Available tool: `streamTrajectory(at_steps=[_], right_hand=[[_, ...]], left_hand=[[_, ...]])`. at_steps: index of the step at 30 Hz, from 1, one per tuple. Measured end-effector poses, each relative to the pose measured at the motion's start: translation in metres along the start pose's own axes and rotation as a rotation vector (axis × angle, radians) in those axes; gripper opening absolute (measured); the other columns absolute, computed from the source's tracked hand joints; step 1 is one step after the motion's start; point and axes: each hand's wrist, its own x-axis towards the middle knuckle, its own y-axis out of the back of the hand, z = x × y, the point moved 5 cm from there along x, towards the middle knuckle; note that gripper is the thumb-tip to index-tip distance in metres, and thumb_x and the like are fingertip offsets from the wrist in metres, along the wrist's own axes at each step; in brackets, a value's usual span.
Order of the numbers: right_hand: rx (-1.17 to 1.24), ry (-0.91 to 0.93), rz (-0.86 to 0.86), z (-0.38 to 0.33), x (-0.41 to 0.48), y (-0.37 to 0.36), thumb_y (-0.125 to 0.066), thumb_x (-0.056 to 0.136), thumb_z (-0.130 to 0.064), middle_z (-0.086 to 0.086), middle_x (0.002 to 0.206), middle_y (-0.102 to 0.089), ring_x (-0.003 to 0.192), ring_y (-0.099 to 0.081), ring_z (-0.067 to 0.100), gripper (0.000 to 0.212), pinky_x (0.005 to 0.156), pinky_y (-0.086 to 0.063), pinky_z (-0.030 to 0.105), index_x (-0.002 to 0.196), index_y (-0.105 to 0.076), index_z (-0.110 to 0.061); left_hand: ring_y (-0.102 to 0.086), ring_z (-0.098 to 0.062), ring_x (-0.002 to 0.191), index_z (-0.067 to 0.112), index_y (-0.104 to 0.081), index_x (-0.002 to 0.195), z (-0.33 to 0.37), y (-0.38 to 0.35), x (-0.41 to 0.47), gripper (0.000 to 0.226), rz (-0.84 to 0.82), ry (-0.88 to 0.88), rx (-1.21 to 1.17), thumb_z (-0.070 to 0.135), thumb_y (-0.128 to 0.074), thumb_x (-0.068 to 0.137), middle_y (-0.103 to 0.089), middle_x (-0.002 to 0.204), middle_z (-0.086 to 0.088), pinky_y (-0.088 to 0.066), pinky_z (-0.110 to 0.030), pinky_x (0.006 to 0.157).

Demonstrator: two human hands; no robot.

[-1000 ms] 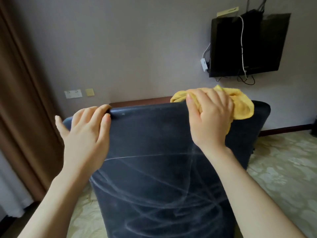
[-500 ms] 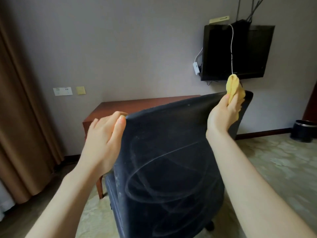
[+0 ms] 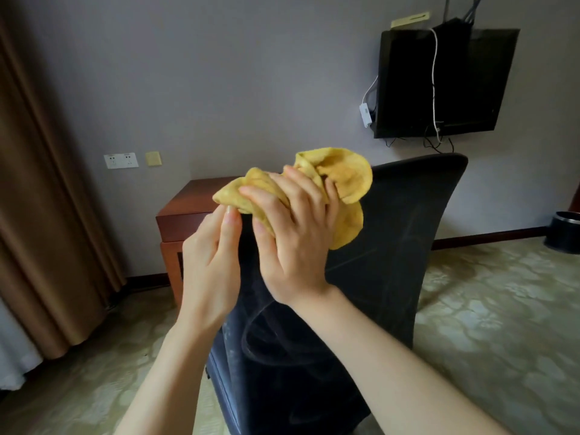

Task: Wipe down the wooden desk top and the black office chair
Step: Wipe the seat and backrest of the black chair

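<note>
The chair stands just behind both hands, its streaked back toward the person. The wooden surface lies beyond the left hand, partly hidden by it. A bin sits far right. The right hand clutches the bunched cloth above the chair's top edge while the left pinches its corner, likely refolding for a fresh face.

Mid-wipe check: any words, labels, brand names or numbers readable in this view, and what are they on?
No text can be read in this view.
On the yellowish label above the wall screen: a dark mark, too blurred to read.
On the white adapter beside the screen: faint marks, too small to read.
On the wall sockets: small red marks, unreadable.
On the yellow cloth, black chair and wooden desk: no print visible.
</note>
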Motion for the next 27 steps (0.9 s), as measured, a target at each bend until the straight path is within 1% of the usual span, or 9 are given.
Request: streamTrajectory(at_steps=[3, 6, 9, 10, 15, 20, 23, 25, 27], right_hand=[[-0.108, 0.24, -0.044, 0.009, 0.007, 0.003, -0.045, 0.094, -0.03, 0.005, 0.11, -0.066, 0.113, -0.053, 0.023, 0.033, 0.11, -0.025, 0.043, 0.114, -0.069, -0.021], [-0.113, 0.311, -0.061, 0.029, 0.015, 0.008, -0.041, 0.096, -0.03, 0.007, 0.106, -0.066, 0.106, -0.053, 0.024, 0.035, 0.105, -0.029, 0.041, 0.116, -0.068, -0.019], [-0.136, 0.224, -0.028, 0.066, 0.019, 0.021, -0.036, 0.099, -0.03, 0.009, 0.101, -0.064, 0.099, -0.05, 0.026, 0.034, 0.096, -0.033, 0.041, 0.114, -0.063, -0.017], [-0.15, 0.181, -0.025, 0.082, 0.02, 0.027, -0.035, 0.099, -0.029, 0.011, 0.1, -0.063, 0.098, -0.048, 0.026, 0.032, 0.093, -0.033, 0.04, 0.114, -0.06, -0.016], [-0.207, -0.084, -0.161, 0.162, 0.02, 0.052, -0.033, 0.096, -0.029, 0.019, 0.111, -0.057, 0.103, -0.041, 0.027, 0.043, 0.094, -0.027, 0.038, 0.119, -0.058, -0.004], [-0.175, -0.376, -0.152, 0.2, 0.026, 0.069, -0.024, 0.096, -0.034, 0.016, 0.117, -0.055, 0.11, -0.044, 0.029, 0.05, 0.096, -0.027, 0.032, 0.118, -0.058, -0.003], [-0.152, -0.451, -0.155, 0.194, 0.028, 0.064, -0.026, 0.095, -0.03, 0.016, 0.113, -0.056, 0.108, -0.043, 0.03, 0.047, 0.092, -0.025, 0.029, 0.109, -0.059, -0.001], [-0.161, -0.355, -0.17, 0.172, 0.029, 0.059, -0.027, 0.096, -0.032, 0.015, 0.107, -0.058, 0.102, -0.045, 0.028, 0.047, 0.088, -0.025, 0.029, 0.104, -0.061, -0.001], [-0.131, -0.219, -0.186, 0.142, 0.029, 0.054, -0.027, 0.096, -0.033, 0.013, 0.104, -0.06, 0.098, -0.043, 0.022, 0.048, 0.087, -0.025, 0.03, 0.103, -0.063, -0.003]], left_hand=[[-0.052, 0.004, 0.096, 0.056, -0.059, 0.088, -0.005, 0.013, 0.001, 0.032, 0.009, 0.017, 0.1, 0.045, -0.031, 0.096, -0.06, 0.096, 0.027, -0.039, -0.019, 0.086], [-0.051, 0.0, 0.095, 0.037, -0.061, 0.086, -0.011, 0.021, 0.004, 0.033, -0.001, 0.026, 0.162, 0.04, -0.03, 0.097, -0.057, 0.094, 0.019, -0.04, -0.023, 0.085], [-0.051, 0.004, 0.085, 0.032, -0.054, 0.08, -0.013, 0.022, 0.005, 0.031, -0.001, 0.065, 0.174, 0.037, -0.028, 0.096, -0.055, 0.09, 0.015, -0.036, -0.008, 0.074], [-0.051, 0.003, 0.082, 0.032, -0.054, 0.08, -0.014, 0.023, 0.006, 0.031, 0.0, 0.066, 0.172, 0.037, -0.028, 0.097, -0.055, 0.088, 0.013, -0.036, -0.007, 0.071], [-0.048, -0.006, 0.076, 0.024, -0.054, 0.079, -0.017, 0.025, 0.008, 0.035, -0.019, 0.057, 0.155, 0.036, -0.027, 0.097, -0.055, 0.081, 0.007, -0.039, -0.03, 0.071], [-0.053, -0.011, 0.081, 0.022, -0.058, 0.086, -0.017, 0.023, 0.007, 0.04, -0.051, 0.088, 0.121, 0.043, -0.024, 0.096, -0.058, 0.085, 0.006, -0.042, -0.037, 0.075], [-0.054, -0.004, 0.079, 0.024, -0.057, 0.086, -0.014, 0.021, 0.005, 0.042, -0.056, 0.1, 0.088, 0.045, -0.024, 0.1, -0.058, 0.082, 0.013, -0.044, -0.022, 0.071], [-0.054, 0.002, 0.079, 0.025, -0.056, 0.086, -0.011, 0.023, 0.005, 0.04, -0.055, 0.112, 0.06, 0.046, -0.024, 0.096, -0.058, 0.081, 0.018, -0.041, -0.007, 0.065], [-0.054, 0.004, 0.078, 0.025, -0.057, 0.088, -0.011, 0.025, 0.006, 0.038, -0.071, 0.126, 0.048, 0.042, -0.024, 0.097, -0.058, 0.082, 0.02, -0.04, -0.002, 0.064]])
